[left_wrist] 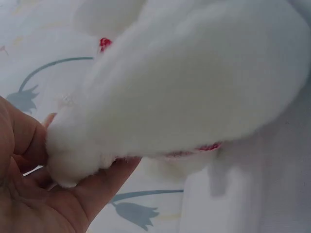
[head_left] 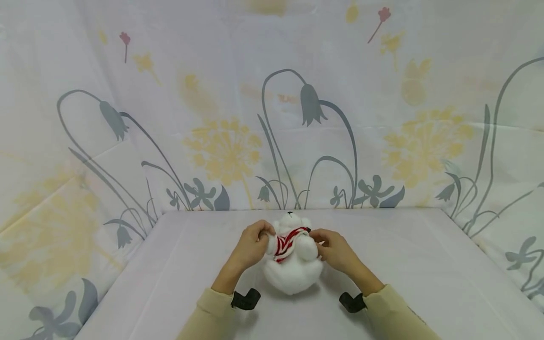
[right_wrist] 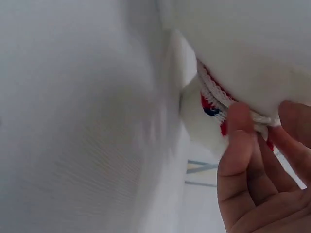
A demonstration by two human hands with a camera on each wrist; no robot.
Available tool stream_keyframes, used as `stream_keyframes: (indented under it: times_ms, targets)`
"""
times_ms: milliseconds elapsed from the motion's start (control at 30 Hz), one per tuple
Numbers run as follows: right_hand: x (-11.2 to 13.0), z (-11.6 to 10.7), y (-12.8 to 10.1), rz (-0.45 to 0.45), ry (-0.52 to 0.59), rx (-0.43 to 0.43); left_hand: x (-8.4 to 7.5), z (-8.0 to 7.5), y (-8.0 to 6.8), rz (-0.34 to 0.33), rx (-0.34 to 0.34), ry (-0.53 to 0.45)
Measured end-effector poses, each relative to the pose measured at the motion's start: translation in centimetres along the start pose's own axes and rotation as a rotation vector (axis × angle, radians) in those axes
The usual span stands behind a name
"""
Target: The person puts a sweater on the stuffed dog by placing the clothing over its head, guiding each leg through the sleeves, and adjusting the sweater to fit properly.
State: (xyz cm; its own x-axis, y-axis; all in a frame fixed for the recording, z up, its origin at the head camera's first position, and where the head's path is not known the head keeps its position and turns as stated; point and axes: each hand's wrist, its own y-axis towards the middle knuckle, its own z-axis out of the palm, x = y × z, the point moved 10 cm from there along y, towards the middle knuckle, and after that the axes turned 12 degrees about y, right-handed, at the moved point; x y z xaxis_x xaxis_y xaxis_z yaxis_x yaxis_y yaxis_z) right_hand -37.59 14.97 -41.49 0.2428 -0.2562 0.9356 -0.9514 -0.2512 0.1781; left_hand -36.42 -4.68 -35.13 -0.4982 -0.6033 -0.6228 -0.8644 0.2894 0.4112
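A white plush bear (head_left: 293,277) lies on the white table, its head toward the far edge. Round its upper body is a red-and-white striped knitted garment (head_left: 285,244). On the left side, my left hand (head_left: 251,248) holds one paw of the bear; the left wrist view shows the fluffy paw (left_wrist: 73,162) between thumb and fingers. My right hand (head_left: 337,250) is at the opposite side, beside the other arm. Up close in the right wrist view, its fingertips (right_wrist: 240,116) pinch the garment's braided white edge (right_wrist: 216,92), where a dark blue patch also shows.
The white tabletop (head_left: 182,264) reaches back to a cloth backdrop (head_left: 272,104) printed with grey bellflowers and yellow blooms. Similar cloth hangs along both sides. A black wrist mount (head_left: 246,300) juts inward from the left sleeve, and another mount (head_left: 352,302) from the right.
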Motion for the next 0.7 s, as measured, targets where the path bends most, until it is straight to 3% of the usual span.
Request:
stream_keyframes:
  times_ms: [133, 267, 433, 600, 700]
  targets:
    - [-0.6, -0.2, 0.0, 0.032, 0.095, -0.035, -0.9, 0.3, -0.2, 0.027, 0.043, 0.037]
    - [-0.5, 0.1, -0.1, 0.053, 0.209, -0.018, -1.3, 0.7, -0.3, 0.037, 0.084, 0.075]
    - [1.1, 0.0, -0.2, 0.003, 0.293, -0.027, -1.7, 1.6, -0.7, 0.059, 0.158, 0.071]
    - [2.6, -0.1, -0.4, -0.068, 0.227, -0.028, -2.7, 2.9, -0.9, 0.124, 0.238, 0.019]
    - [3.4, -0.1, -0.7, -0.108, 0.081, -0.051, -3.2, 3.3, -1.0, 0.142, 0.268, 0.0]
